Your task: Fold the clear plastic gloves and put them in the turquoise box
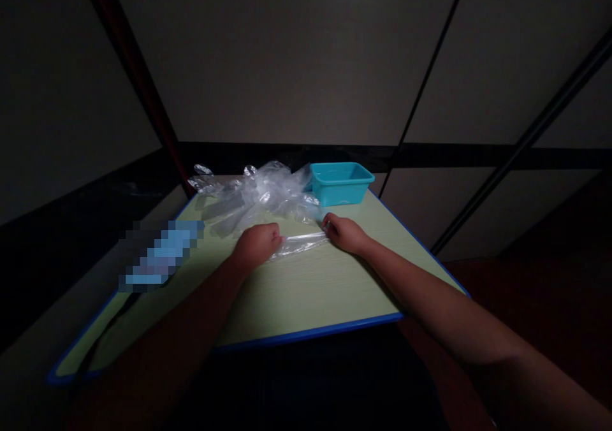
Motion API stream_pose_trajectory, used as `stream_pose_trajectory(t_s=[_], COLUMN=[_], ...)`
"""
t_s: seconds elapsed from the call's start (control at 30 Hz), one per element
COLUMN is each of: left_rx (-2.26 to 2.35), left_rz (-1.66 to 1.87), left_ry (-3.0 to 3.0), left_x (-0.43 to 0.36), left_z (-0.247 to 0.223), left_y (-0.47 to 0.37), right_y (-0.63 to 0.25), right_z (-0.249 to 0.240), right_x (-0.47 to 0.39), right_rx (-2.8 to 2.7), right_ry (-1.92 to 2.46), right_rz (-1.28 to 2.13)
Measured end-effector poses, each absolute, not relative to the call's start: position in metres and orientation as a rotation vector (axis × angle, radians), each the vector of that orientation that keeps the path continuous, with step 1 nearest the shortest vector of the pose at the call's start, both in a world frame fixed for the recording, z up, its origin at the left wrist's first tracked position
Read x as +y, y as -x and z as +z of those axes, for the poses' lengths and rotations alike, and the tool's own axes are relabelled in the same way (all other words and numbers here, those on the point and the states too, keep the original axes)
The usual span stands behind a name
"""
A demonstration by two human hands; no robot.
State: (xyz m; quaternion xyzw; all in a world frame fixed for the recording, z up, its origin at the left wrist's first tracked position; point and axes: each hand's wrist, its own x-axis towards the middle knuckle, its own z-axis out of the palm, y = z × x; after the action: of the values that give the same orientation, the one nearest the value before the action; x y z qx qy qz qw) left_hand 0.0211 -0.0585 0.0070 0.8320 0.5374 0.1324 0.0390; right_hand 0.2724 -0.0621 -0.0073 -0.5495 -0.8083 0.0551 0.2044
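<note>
Clear plastic [303, 245] (prob. glove) lies btwn L hand [257, 246] & R hand [348, 234], both pinching its ends.

Dim light, deeply shadowed edges.

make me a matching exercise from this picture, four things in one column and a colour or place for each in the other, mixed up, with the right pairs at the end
1. tub
2. plastic heap
3. plastic piece
4. table

A. pale top, blue edge
B. held between left hand and right hand
C. turquoise
D. piled left of the tub

Pairs: 1-C, 2-D, 3-B, 4-A
</note>
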Motion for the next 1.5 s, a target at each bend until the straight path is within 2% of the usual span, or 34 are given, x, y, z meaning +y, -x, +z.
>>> stream_pose_trajectory(t_s=[0.2,0.3,0.5,0.63,0.9,1.5], left_rx=[1.748,1.581,1.066,0.902,1.192,1.353], left_rz=[0.56,0.614,0.217,0.12,0.057,0.132], left_ry=[-2.671,-2.786,-2.989,-2.99,-2.867,-2.847], left_x=[-0.075,-0.09,-0.112,-0.113,-0.111,-0.105], left_z=[0.018,0.018,0.005,0.0,-0.001,-0.008], left_y=[-0.028,-0.038,-0.058,-0.06,-0.058,-0.053], right_y=[-0.272,-0.272,-0.271,-0.27,-0.271,-0.272], right_z=[-0.009,-0.01,-0.011,-0.01,-0.01,-0.01], right_x=[-0.062,-0.06,-0.06,-0.06,-0.06,-0.06], right_rx=[-2.259,-2.267,-2.281,-2.285,-2.279,-2.197], right_ry=[1.573,1.575,1.601,1.629,1.617,1.524], right_rz=[0.112,0.09,0.056,0.035,0.034,0.193])
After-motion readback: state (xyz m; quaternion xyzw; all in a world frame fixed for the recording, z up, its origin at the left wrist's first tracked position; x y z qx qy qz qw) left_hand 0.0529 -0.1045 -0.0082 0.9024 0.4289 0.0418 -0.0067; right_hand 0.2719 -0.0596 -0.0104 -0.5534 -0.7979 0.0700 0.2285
